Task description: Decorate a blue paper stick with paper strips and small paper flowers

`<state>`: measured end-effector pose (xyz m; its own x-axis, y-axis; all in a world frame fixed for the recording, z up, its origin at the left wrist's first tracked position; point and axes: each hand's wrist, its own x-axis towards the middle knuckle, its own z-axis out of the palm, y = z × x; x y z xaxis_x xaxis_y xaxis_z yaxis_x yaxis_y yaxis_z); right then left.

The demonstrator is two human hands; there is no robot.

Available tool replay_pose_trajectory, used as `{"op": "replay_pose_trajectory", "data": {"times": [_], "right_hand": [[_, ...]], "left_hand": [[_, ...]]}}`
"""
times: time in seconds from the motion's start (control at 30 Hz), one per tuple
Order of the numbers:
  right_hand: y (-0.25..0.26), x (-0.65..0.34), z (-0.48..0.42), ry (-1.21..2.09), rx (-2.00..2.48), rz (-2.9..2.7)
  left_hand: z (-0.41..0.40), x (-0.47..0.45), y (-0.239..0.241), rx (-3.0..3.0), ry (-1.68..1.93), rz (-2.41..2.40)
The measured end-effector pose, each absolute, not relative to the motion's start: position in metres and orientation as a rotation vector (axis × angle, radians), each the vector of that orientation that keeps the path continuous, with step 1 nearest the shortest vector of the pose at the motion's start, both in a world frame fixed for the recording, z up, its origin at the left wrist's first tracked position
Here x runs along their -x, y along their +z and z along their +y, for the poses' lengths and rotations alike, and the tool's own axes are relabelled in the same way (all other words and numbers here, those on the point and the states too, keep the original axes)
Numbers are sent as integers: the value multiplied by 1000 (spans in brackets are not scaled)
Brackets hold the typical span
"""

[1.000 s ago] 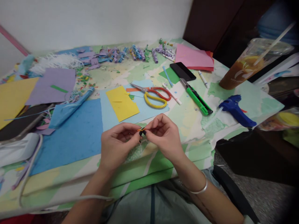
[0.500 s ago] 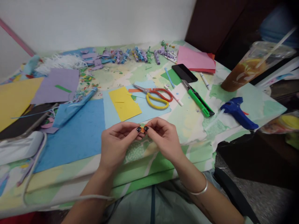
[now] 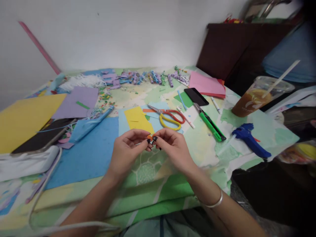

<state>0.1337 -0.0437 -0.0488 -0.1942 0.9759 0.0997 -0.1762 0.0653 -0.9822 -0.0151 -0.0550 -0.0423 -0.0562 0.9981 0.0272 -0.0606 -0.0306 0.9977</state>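
Observation:
My left hand (image 3: pixel 128 149) and my right hand (image 3: pixel 171 146) meet above the near part of the table. Both pinch one small orange paper piece (image 3: pixel 149 137) between thumb and fingertips. The nails are dark. A silver bangle (image 3: pixel 212 202) sits on my right wrist. Just beyond the hands lie a yellow paper sheet (image 3: pixel 137 119) and scissors (image 3: pixel 168 118) with red and yellow handles.
A green map-print cloth (image 3: pixel 148 171) covers the table. On it lie blue paper (image 3: pixel 91 148), purple paper (image 3: pixel 77 102), a large yellow sheet (image 3: pixel 24 115), a green utility knife (image 3: pixel 211 124), a blue glue gun (image 3: pixel 248 140), a black phone (image 3: pixel 196 96), pink paper (image 3: pixel 206 84), an iced drink cup (image 3: pixel 256 97) and rolled paper curls (image 3: pixel 153 78).
The camera has tilted up, so the table and hands sit lower in view and more wall shows. My hands keep pinching the orange piece, fingertips shifting slightly.

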Motion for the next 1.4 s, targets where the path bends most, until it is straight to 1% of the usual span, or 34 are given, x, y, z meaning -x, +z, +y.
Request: {"op": "replay_pose_trajectory", "data": {"times": [0.2, 0.4, 0.53, 0.67, 1.0, 1.23, 1.4], "right_hand": [[-18, -126, 14, 1313, 836, -1507], [-24, -107, 51, 1280, 902, -1664], [-31, -103, 51, 1407, 855, -1583], [-33, -106, 46, 1449, 821, -1536], [-34, -107, 43, 1449, 811, -1533], [-37, -109, 43, 1387, 814, -1567], [-37, -110, 43, 1426, 807, -1561]], "left_hand": [[-9, 40, -13, -1273, 1361, 1154], [16, 55, -19, -1200, 1340, 1119], [14, 56, -27, -1185, 1313, 1117], [10, 56, -29, -1229, 1315, 1121], [8, 56, -33, -1256, 1283, 1137], [8, 56, -32, -1223, 1299, 1115], [8, 57, -33, -1183, 1272, 1100]]}}
